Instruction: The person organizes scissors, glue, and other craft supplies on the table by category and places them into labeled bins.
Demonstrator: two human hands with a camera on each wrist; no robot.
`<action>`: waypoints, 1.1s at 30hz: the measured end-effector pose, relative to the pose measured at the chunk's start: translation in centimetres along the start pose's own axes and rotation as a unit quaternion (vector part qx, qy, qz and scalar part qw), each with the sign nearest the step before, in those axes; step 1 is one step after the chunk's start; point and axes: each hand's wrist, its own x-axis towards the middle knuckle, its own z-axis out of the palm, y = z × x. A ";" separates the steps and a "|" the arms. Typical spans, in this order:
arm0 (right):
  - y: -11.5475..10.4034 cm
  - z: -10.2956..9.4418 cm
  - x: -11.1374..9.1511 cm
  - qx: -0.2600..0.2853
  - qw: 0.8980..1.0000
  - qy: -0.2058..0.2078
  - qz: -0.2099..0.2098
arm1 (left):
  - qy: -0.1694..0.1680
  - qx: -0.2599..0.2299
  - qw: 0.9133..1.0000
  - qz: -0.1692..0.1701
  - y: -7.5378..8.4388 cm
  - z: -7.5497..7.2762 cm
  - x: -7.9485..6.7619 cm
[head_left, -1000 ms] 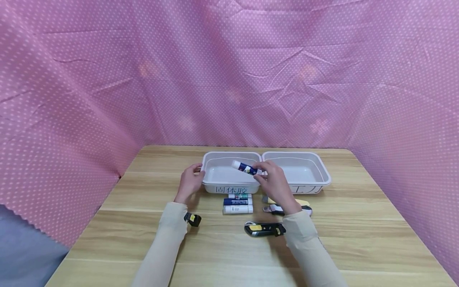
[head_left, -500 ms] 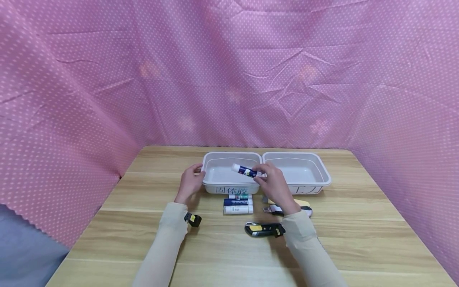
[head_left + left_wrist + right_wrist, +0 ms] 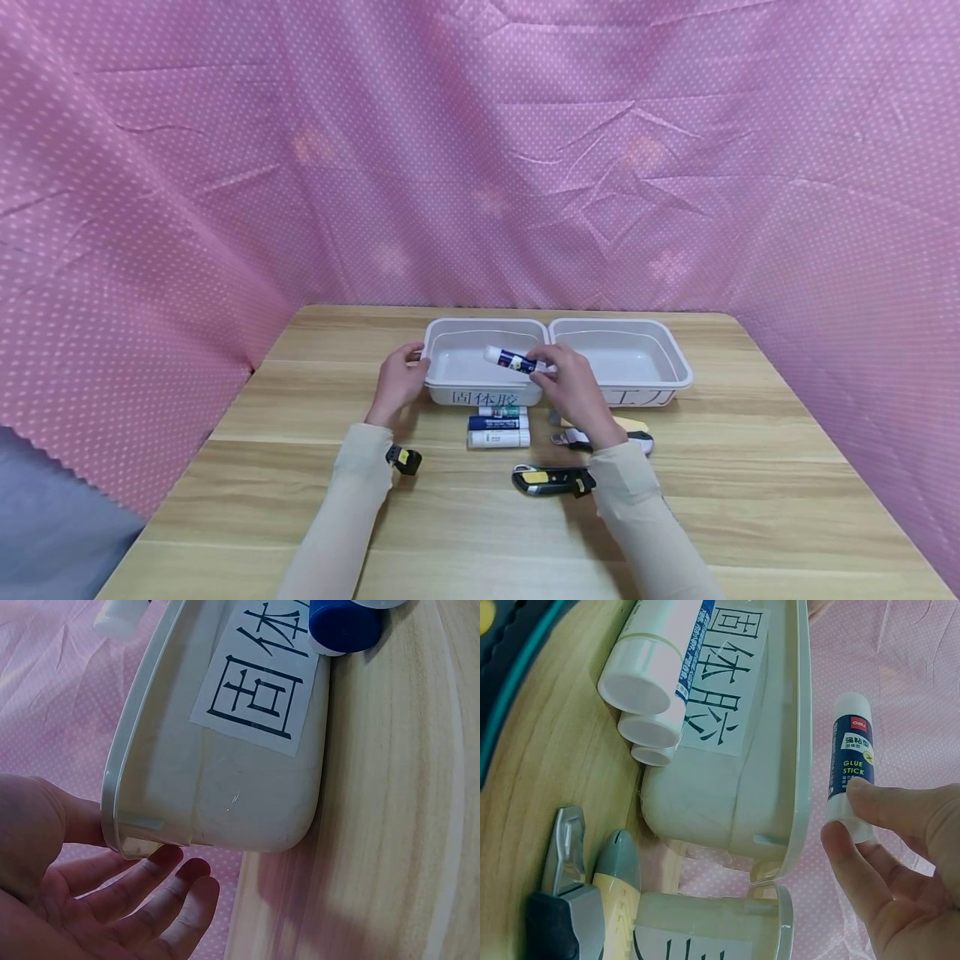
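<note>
My right hand [image 3: 572, 379] pinches a glue stick [image 3: 851, 754] by one end between thumb and fingers. The stick is dark blue with white ends and hangs tilted over the left white plastic bin [image 3: 483, 393]. At that bin's left end, my left hand [image 3: 397, 382] grips the rim; the thumb tip is hidden behind the rim in the left wrist view, with the other fingers [image 3: 191, 907] beside the end wall. In front of the labelled bin lie a white glue stick [image 3: 498, 439], a blue glue stick [image 3: 497, 422] and a green-and-white glue stick [image 3: 502, 411].
A second labelled white bin [image 3: 651, 396] stands right beside the first. Under my right forearm lie a black-and-yellow utility knife [image 3: 546, 479], a grey-and-black utility knife [image 3: 566, 900] and a yellow utility knife [image 3: 616, 892]. Pink dotted cloth [image 3: 480, 167] hangs behind the wooden table [image 3: 465, 542].
The held glue stick has dipped very slightly over the left bin along with my right hand. My left hand stays at the bin's rim.
</note>
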 end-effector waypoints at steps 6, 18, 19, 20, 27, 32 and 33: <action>0.4 0.2 -0.1 -0.001 1.000 -0.002 0.003 | 0.000 -0.003 1.000 0.004 0.1 0.1 -0.2; 0.8 0.4 -0.1 0.001 1.000 -0.006 0.008 | 0.007 0.006 1.000 0.007 0.0 0.1 -0.2; 0.8 0.4 -0.1 0.001 1.000 -0.006 0.008 | 0.006 0.007 1.000 0.007 0.0 0.1 -0.2; 0.8 0.4 -0.2 0.000 1.000 -0.006 0.009 | 0.006 0.007 1.000 0.008 0.0 0.1 -0.3; 0.7 0.4 -0.2 -0.002 1.000 -0.008 0.015 | 0.005 0.004 1.000 0.006 -0.1 0.1 -0.5; 0.7 0.4 -0.3 -0.004 1.000 -0.009 0.022 | 0.005 -0.001 1.000 0.007 -0.1 0.1 -0.6; 0.7 0.4 -0.4 -0.004 1.000 -0.010 0.023 | 0.005 -0.001 1.000 0.007 -0.1 0.1 -0.6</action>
